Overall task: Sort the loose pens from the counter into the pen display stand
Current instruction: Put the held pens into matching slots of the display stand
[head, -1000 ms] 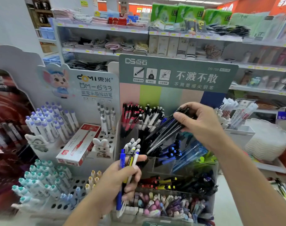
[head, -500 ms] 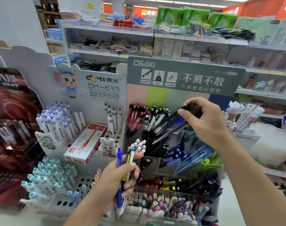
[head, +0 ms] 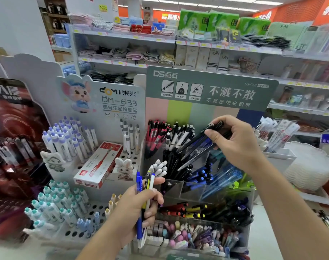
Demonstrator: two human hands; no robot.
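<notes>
A clear acrylic pen display stand (head: pixel 192 186) with a green header card holds red, black and blue pens in tiered compartments. My right hand (head: pixel 237 145) grips a bundle of dark pens (head: pixel 194 147), slanting with their tips down in the upper middle compartment. In front of the stand's lower left, my left hand (head: pixel 135 209) holds a few upright pens (head: pixel 144 186): blue, yellow-and-black, and white.
To the left stands a white Domi pen rack (head: pixel 118 102) with purple, teal and grey pens and a red-and-white pen box (head: pixel 97 165). Erasers fill the stand's bottom tray (head: pixel 193 235). A white tray (head: pixel 310 166) sits at the right, store shelves behind.
My right hand has shifted its grip along the dark pens, whose tips stay in the upper compartment. My left hand keeps holding its pens. The camera has turned a little leftward.
</notes>
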